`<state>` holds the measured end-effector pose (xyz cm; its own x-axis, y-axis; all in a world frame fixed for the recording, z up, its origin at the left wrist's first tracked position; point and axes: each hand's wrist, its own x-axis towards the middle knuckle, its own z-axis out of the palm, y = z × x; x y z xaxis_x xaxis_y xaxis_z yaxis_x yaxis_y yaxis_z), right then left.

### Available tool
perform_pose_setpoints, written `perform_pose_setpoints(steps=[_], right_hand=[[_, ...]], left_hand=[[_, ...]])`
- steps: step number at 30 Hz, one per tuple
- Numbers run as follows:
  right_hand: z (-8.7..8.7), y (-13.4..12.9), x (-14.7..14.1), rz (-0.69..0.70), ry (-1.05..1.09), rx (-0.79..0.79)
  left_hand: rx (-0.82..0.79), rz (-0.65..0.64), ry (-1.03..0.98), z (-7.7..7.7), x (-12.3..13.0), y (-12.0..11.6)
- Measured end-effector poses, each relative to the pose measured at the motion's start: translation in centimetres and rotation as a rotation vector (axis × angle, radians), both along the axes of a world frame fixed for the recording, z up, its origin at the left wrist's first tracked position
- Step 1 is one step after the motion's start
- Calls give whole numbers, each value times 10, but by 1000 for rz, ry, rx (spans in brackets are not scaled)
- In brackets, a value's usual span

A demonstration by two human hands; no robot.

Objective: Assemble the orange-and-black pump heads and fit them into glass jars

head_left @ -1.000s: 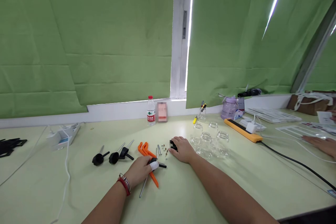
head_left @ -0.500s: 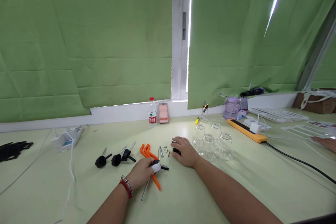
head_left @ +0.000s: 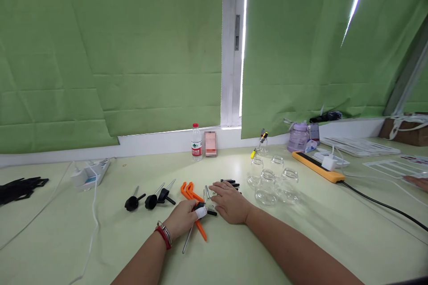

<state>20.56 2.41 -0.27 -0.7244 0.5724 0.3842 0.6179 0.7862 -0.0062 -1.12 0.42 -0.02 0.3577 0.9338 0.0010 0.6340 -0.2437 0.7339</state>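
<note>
Nearest, on the pale green table: a metal rod and a black plastic fitting are held under the left hand, its fingers curled closed over the fitting (the thumb is wrapped in white). Orange plastic pieces are partly covered by the same hand. The right hand is laid palm down just beside, fingers spread over small fittings; whether any is pinned beneath cannot be told. Metal bolts are seen by its fingertips, black ribbed pieces just beyond. To the left, three black cups with metal stems are laid in a loose row; to the right, four clear glass jars are grouped upright. Farther off, an orange power strip, a red-capped water bottle and a pink box are noted, backed by green blinds.
</note>
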Motion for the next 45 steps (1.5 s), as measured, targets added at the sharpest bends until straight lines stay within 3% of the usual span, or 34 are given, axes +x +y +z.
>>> perform_pose_setpoints(steps=[16, 25, 33, 36, 41, 45], right_hand=[[-8, 5, -1, 129, 31, 8], [-8, 6, 0, -77, 27, -53], [-3, 4, 0, -118, 160, -66], [6, -4, -2, -125, 212, -194], [9, -16, -5, -78, 227, -661], [4, -18, -10, -88, 319, -785]], left_hand=[[-1, -12, 13, 0, 0, 2], [-12, -11, 2, -1, 0, 1], [-28, 7, -38, 2, 0, -2], [-85, -16, -158, 6, 1, -5], [-186, 32, -314, 12, 4, -11], [-200, 27, -321, 14, 4, -12]])
